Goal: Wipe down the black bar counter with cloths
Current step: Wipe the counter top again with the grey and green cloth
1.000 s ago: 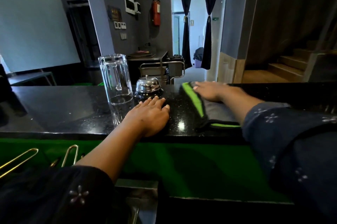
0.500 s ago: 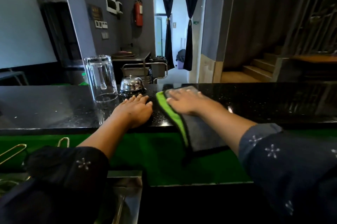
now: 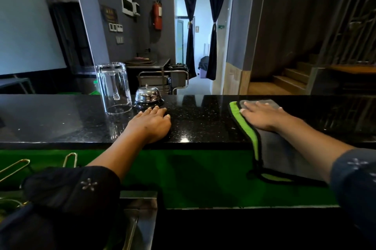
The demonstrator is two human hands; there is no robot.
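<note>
Under the flat, straight fingers (image 3: pixel 256 105) of the right hand (image 3: pixel 262 116) lies the grey-green cloth (image 3: pixel 270 148), long axis running far edge to near edge of the black counter (image 3: pixel 61 121), overhanging it; the left hand (image 3: pixel 151 125) rests flat, empty, well apart.

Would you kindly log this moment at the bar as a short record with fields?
surface: black counter, glossy
left hand: flat on the bare counter, holding nothing
right hand: fingers straight, pressing the cloth
cloth: grey with green edge, near end hanging over the counter's front edge
glass: upside down, beyond the left hand
bell: beside the glass, to its right
</note>
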